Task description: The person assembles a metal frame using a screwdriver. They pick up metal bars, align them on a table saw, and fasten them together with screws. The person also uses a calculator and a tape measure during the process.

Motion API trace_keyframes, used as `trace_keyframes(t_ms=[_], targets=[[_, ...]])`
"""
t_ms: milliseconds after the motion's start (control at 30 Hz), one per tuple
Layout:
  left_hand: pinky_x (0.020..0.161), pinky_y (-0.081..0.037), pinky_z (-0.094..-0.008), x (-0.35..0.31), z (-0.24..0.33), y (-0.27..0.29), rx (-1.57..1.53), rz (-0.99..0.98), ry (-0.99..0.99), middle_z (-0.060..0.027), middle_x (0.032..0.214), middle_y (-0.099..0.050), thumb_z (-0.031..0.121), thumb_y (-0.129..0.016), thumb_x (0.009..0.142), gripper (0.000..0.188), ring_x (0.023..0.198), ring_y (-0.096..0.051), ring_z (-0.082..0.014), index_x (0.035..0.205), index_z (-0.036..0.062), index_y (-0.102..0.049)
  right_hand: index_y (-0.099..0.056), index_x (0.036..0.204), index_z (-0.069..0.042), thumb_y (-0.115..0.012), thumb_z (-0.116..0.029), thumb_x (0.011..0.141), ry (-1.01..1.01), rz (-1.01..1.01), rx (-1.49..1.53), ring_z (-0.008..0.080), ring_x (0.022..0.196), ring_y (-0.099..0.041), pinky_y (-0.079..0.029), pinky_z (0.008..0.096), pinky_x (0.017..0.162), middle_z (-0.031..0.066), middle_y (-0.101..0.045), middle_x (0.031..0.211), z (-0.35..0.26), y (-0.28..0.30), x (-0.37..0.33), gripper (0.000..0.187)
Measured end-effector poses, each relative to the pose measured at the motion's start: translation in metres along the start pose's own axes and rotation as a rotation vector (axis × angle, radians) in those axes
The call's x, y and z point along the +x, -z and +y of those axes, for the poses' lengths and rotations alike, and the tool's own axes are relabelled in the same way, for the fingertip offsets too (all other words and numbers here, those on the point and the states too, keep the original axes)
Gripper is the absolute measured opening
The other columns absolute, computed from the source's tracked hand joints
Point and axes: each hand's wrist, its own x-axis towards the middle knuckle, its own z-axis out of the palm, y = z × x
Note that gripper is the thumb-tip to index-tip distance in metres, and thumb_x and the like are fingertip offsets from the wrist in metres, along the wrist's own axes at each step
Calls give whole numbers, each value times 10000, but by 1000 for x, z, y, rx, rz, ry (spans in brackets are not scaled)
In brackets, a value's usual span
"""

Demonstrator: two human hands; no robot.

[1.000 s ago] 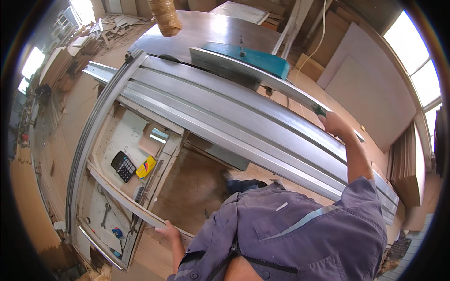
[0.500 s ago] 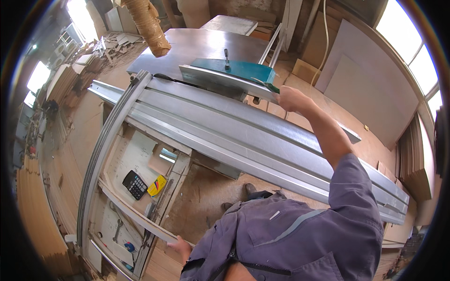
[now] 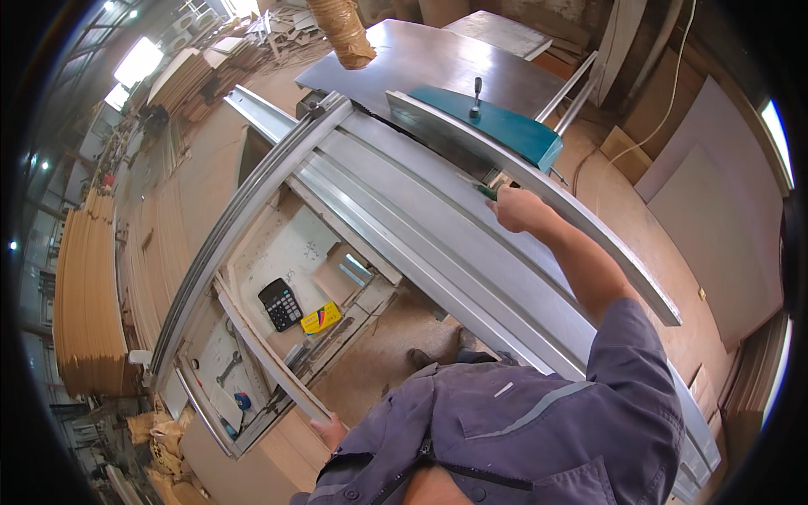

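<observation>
My right hand [image 3: 520,209] is closed round a small green-handled tool [image 3: 486,192]. The tool's narrow pale end lies over the ribbed metal sliding table [image 3: 438,220] of a panel saw, near the gap beside the long fence [image 3: 581,215]. Blood-free detail of the tool's tip is too small to make out. Behind the fence sits a teal bracket [image 3: 497,126] with an upright black-knobbed lever [image 3: 476,94]. Low in the view, my left hand [image 3: 331,431] grips the end of a pale rail [image 3: 268,358] on the side frame; my sleeve partly hides it.
A calculator [image 3: 279,305] and a yellow box [image 3: 321,318] lie inside the frame, with a wrench [image 3: 228,368] and blue tape measure [image 3: 242,401] nearby. A ribbed hose [image 3: 341,35] hangs above the saw's steel top [image 3: 438,63]. Stacked boards [image 3: 88,295] stand left.
The right hand and green-handled tool have come from the fence's top edge down to its near side, over the sliding table. My view has shifted; the left hand stays on the rail.
</observation>
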Motion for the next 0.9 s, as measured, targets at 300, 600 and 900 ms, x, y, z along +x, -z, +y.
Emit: trace_keyframes(t_ms=[300, 600, 900], targets=[[869, -465, -486, 0, -17, -13, 122, 58, 142, -295, 1089, -592, 280, -704, 818, 579, 1022, -589, -454, 1224, 4, -398, -538, 1073, 78, -479, -371, 995, 147, -205, 21, 448, 924, -651, -520, 502, 818, 299, -662, 983, -70, -18, 13, 460], [840, -467, -508, -16, 3, 1, 122, 84, 24, -305, 1077, -595, 271, -670, 857, 550, 1011, -589, -479, 1234, -17, -393, -529, 991, 60, -465, -391, 1004, 283, -192, 241, 495, 840, -626, -493, 536, 748, 318, -645, 871, -183, -54, 58, 456], [971, -439, -499, -14, 10, 1, 159, -51, 226, -333, 1270, -534, 356, -648, 866, 751, 1149, -538, -474, 1416, -19, -302, -513, 1045, 65, -477, -387, 998, 645, -477, 0, 480, 931, -618, -494, 515, 818, 303, -647, 964, -271, -81, 14, 455]])
